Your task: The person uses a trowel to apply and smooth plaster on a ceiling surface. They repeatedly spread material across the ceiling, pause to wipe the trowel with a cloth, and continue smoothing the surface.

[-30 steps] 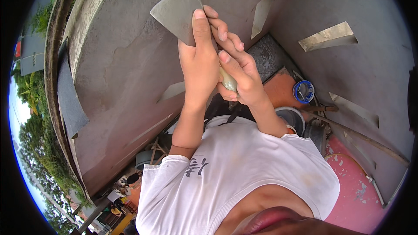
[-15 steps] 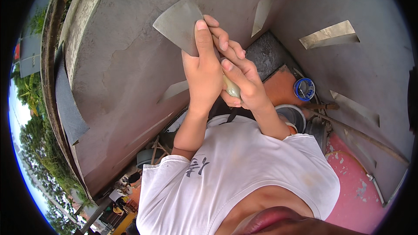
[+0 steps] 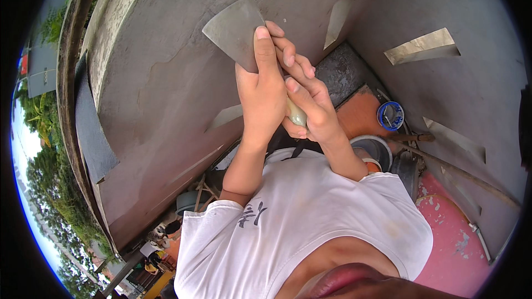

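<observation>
before a grey wall (image 3: pixel 166 127), at the upper middle of our view, we hold a scraper (image 3: pixel 235 36) in both hands, its broad, fan-shaped metal blade tilted up and to the left. our left hand (image 3: pixel 265 91) is closed about the tool, its thumb laid straight along the blade's right side. our right hand (image 3: pixel 317 105) presses in from the other side, wrapped round the pale, yellowish handle (image 3: pixel 297 114), whose rounded end shows below that thumb. the hands are pressed together and some fingers overlap behind the tool, so we cannot tell exactly which of them carries the grip. nor can we tell whether the blade touches the wall behind it. below our arms spreads our white shirt (image 3: pixel 310 205), with dark marks on its left side. to the right stands a second wall (image 3: pixel 493 39), cut by slanted slots, and near its foot sits a bucket with a blue rim (image 3: pixel 390 116), just beside an orange surface (image 3: pixel 357 113). a long wooden pole (image 3: pixel 471 175) slants along the same wall, above a pink surface (image 3: pixel 443 243) with flaking paint. to our far left, beyond the wall's curved edge, we see green trees (image 3: pixel 47 188).
</observation>
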A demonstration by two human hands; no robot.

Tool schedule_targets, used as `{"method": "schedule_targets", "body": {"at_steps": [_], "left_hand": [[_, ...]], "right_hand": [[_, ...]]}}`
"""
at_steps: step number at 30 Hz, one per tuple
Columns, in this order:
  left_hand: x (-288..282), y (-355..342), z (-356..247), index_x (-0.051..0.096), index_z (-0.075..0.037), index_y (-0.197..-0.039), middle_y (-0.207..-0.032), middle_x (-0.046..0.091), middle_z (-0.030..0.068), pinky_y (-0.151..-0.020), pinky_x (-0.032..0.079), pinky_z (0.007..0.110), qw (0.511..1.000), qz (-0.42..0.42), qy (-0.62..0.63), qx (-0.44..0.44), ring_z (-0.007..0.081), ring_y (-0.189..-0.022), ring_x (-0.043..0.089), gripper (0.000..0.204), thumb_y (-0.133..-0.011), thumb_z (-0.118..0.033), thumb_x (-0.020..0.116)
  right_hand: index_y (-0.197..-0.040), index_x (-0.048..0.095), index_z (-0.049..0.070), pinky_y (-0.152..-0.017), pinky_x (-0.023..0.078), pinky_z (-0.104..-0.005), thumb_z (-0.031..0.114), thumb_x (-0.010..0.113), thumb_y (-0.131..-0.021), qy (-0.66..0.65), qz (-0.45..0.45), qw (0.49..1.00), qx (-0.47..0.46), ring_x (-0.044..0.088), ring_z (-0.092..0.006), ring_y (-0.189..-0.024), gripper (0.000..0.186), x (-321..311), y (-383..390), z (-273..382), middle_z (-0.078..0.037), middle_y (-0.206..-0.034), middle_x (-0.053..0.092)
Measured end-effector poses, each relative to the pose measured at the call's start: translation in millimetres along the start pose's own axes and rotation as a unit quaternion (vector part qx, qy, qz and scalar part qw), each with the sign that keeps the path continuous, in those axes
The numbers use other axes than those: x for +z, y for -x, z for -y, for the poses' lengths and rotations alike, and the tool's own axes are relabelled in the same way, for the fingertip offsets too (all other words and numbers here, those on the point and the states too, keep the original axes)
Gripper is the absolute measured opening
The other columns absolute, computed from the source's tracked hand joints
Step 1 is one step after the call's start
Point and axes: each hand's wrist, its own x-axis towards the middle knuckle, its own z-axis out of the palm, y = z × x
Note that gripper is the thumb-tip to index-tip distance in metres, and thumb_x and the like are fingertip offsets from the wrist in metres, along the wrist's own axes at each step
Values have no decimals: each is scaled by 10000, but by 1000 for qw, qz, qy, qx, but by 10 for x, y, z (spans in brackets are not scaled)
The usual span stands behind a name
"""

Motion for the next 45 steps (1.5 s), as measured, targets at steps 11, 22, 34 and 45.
{"method": "schedule_targets", "body": {"at_steps": [11, 22, 34, 45], "left_hand": [[96, -93, -75, 493, 19, -1078, -756, 470, 52, -617, 561, 399, 999, 28, -17, 19, 211, -598, 594, 350, -1074, -319, 399], [135, -121, -100, 507, 6, -1048, -750, 477, 51, -602, 576, 389, 999, 17, -35, 28, 200, -595, 597, 332, -1074, -300, 380], [220, -175, -155, 519, 4, -1048, -744, 463, 50, -605, 572, 382, 999, 26, -25, 36, 191, -595, 579, 345, -1073, -318, 398], [316, -234, -278, 500, -1, -1077, -754, 461, 43, -623, 564, 396, 997, 40, -31, 61, 191, -627, 598, 319, -1074, -297, 384]], "right_hand": [[-1555, 369, 90, -338, 301, -221, 245, 466, -1082, 15, -13, 999, -31, 409, -60, -397, 508, 45, -65, 76, -37, -728, 531], [-1567, 335, 76, -352, 320, -215, 251, 472, -1083, 10, 8, 999, -40, 417, -60, -412, 532, 53, -90, 145, -38, -741, 535], [-1553, 363, 63, -348, 317, -218, 247, 477, -1080, 14, -5, 999, -32, 410, -62, -403, 520, 50, -123, 234, -42, -736, 539], [-1539, 386, 49, -344, 312, -213, 252, 479, -1079, 17, 7, 999, -49, 390, -53, -402, 511, 131, -191, 430, -48, -738, 536]]}}
